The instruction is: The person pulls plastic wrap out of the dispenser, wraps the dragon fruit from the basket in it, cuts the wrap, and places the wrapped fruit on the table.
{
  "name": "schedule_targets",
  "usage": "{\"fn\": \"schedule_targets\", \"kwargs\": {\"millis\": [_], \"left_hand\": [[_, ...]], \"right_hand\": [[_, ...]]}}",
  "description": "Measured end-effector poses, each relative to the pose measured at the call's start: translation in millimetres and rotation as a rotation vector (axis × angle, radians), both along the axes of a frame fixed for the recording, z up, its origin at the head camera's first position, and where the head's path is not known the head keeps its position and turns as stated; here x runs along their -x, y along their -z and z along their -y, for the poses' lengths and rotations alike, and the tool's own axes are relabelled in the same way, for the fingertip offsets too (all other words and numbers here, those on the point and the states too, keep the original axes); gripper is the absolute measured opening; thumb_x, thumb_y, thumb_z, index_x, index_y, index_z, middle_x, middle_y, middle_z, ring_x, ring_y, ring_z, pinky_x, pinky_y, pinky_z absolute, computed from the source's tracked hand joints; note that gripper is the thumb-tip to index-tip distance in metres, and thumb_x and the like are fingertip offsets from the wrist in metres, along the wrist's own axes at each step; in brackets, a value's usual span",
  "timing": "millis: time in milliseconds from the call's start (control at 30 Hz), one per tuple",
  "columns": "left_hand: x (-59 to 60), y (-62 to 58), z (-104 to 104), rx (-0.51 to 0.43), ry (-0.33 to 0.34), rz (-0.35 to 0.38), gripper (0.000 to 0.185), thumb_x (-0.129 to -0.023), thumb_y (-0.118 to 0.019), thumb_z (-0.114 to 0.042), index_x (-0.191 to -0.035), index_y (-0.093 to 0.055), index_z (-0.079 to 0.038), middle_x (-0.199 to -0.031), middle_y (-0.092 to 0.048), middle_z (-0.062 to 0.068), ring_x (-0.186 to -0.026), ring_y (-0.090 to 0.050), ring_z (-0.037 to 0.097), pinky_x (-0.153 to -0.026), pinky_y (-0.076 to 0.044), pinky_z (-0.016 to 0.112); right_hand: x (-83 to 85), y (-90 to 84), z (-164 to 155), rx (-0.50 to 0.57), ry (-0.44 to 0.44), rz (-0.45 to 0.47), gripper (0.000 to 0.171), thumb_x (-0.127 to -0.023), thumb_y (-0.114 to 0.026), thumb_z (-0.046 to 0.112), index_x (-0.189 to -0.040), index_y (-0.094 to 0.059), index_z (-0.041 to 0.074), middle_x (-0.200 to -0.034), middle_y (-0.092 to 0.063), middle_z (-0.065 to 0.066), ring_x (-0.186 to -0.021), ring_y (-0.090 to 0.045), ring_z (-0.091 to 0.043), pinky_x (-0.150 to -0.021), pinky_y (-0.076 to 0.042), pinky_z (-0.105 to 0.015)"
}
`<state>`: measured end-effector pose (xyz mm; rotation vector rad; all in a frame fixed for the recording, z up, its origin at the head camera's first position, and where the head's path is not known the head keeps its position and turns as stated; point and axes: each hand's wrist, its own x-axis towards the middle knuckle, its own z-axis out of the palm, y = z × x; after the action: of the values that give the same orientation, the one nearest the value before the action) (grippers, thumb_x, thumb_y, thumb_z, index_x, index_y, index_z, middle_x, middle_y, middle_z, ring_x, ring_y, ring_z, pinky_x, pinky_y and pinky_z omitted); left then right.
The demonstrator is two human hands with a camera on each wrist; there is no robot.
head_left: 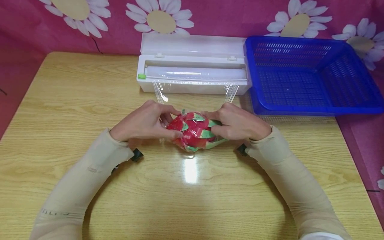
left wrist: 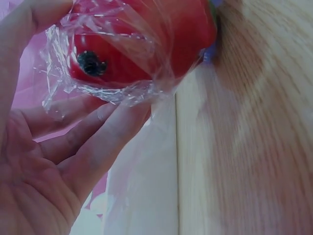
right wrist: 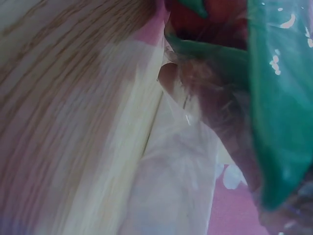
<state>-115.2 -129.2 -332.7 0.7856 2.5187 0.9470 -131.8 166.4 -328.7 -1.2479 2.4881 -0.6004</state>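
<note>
Head view: I log one dragon fruit (head_left: 195, 131), oval, glossy red with green-tipped scales, lying on the wooden table (head_left: 75, 100) just in front of the film dispenser, already covered in thin, wrinkled cling film (head_left: 231, 91). Two stretched strands of that film run from the fruit back to the one white plastic dispenser box (head_left: 192, 75), lid up, one roll inside, one small green slider at its left end. The left hand (head_left: 145, 121) has its fingers curled over the fruit's left end, pinching film against the skin; the right hand (head_left: 238, 125) does the same at the right end, thumb and fingers curled onto the scales. Both forearms wear smooth beige sleeves, two in all. One blue plastic basket (head_left: 354, 83), rectangular with perforated walls, sits touching the dispenser's right end. Behind hangs pink cloth printed with white daisies. Left wrist view: the fruit's red rounded end (left wrist: 146, 44) shows one dark stem scar, with crumpled film bunched over it; fingers (left wrist: 98, 142) lie under the film, lightly bent, touching it. Pale wood grain fills the right. Right wrist view: blurred; I see a broad green scale (right wrist: 279, 112) under shiny film, and wood grain at left. I cannot tell the right hand's pose here.
</note>
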Motion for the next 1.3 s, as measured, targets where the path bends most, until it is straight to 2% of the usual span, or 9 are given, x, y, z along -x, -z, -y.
{"fn": "schedule_targets", "kwargs": {"millis": [200, 433, 667, 833, 933, 1067, 1100, 1200, 1300], "left_hand": [[1.7, 0.4, -1.1, 0.011, -0.002, 0.000, 0.062, -0.079, -0.086, -0.043, -0.129, -0.071, -0.010, -0.100, -0.078, 0.000, -0.084, -0.066, 0.014, -0.078, -0.059, 0.029], [4.2, 0.8, 0.0, 0.002, -0.015, 0.046, 0.061, -0.079, -0.088, -0.041, -0.128, -0.072, -0.009, -0.097, -0.076, 0.001, -0.083, -0.064, 0.016, -0.075, -0.058, 0.031], [6.0, 2.2, 2.0, -0.007, -0.021, 0.075, 0.060, -0.079, -0.088, -0.039, -0.129, -0.072, -0.010, -0.099, -0.076, 0.000, -0.086, -0.064, 0.017, -0.078, -0.058, 0.031], [6.4, 3.0, 2.7, -0.009, -0.024, 0.087, 0.059, -0.080, -0.088, -0.038, -0.129, -0.072, -0.010, -0.100, -0.076, 0.001, -0.086, -0.064, 0.017, -0.078, -0.057, 0.031], [6.5, 3.6, 3.2, -0.013, -0.029, 0.100, 0.058, -0.081, -0.087, -0.038, -0.130, -0.072, -0.010, -0.101, -0.076, 0.001, -0.087, -0.064, 0.017, -0.078, -0.057, 0.032], [6.9, 4.2, 3.6, -0.015, -0.025, 0.104, 0.056, -0.082, -0.086, -0.037, -0.129, -0.072, -0.010, -0.102, -0.076, 0.001, -0.087, -0.063, 0.018, -0.078, -0.057, 0.031], [7.2, 4.3, 3.7, -0.015, -0.023, 0.103, 0.056, -0.082, -0.086, -0.037, -0.129, -0.072, -0.010, -0.102, -0.076, 0.001, -0.087, -0.063, 0.018, -0.078, -0.057, 0.031], [8.1, 4.5, 3.8, -0.013, -0.021, 0.098, 0.055, -0.082, -0.086, -0.037, -0.128, -0.073, -0.009, -0.102, -0.076, 0.002, -0.087, -0.064, 0.017, -0.078, -0.057, 0.031], [8.2, 4.0, 3.9, -0.019, -0.022, 0.095, 0.055, -0.081, -0.087, -0.037, -0.127, -0.073, -0.009, -0.102, -0.076, 0.001, -0.086, -0.064, 0.017, -0.078, -0.057, 0.031]], "right_hand": [[0.5, 0.3, 0.6, -0.007, 0.010, 0.016, 0.055, -0.086, -0.057, 0.019, -0.139, -0.065, 0.008, -0.053, -0.031, 0.017, -0.042, -0.023, 0.002, -0.040, -0.024, -0.022], [3.1, 0.6, 1.6, -0.009, -0.029, 0.004, 0.050, -0.082, -0.056, 0.021, -0.128, -0.072, 0.011, -0.055, -0.035, 0.017, -0.045, -0.028, 0.002, -0.041, -0.025, -0.022], [4.0, -2.1, -2.3, -0.033, -0.036, 0.069, 0.058, -0.082, -0.057, 0.025, -0.137, -0.066, 0.009, -0.058, -0.037, 0.015, -0.047, -0.031, 0.001, -0.042, -0.025, -0.021], [3.4, -2.2, -1.3, -0.048, -0.028, 0.079, 0.051, -0.095, -0.058, 0.040, -0.137, -0.067, 0.012, -0.058, -0.036, 0.015, -0.047, -0.031, 0.001, -0.043, -0.026, -0.021], [2.3, -1.3, 1.6, -0.065, -0.009, 0.068, 0.056, -0.100, -0.059, 0.053, -0.137, -0.067, 0.012, -0.057, -0.038, 0.016, -0.045, -0.031, 0.003, -0.043, -0.027, -0.022], [1.2, 0.0, 3.3, -0.080, 0.031, 0.068, 0.057, -0.105, -0.055, 0.050, -0.139, -0.065, 0.006, -0.054, -0.030, 0.016, -0.044, -0.022, 0.001, -0.043, -0.027, -0.023], [1.0, -0.1, 3.6, -0.080, 0.041, 0.069, 0.052, -0.106, -0.052, 0.047, -0.134, -0.069, 0.006, -0.055, -0.028, 0.015, -0.044, -0.022, 0.000, -0.043, -0.027, -0.024], [0.7, 0.4, 5.3, -0.076, 0.067, 0.050, 0.043, -0.110, -0.046, 0.041, -0.115, -0.076, 0.010, -0.057, -0.030, 0.013, -0.046, -0.029, -0.003, -0.046, -0.028, -0.025], [0.1, 0.8, 7.2, -0.074, 0.085, 0.009, 0.044, -0.111, -0.043, 0.039, -0.111, -0.077, 0.013, -0.059, -0.040, 0.011, -0.051, -0.042, -0.005, -0.048, -0.034, -0.025]]}}
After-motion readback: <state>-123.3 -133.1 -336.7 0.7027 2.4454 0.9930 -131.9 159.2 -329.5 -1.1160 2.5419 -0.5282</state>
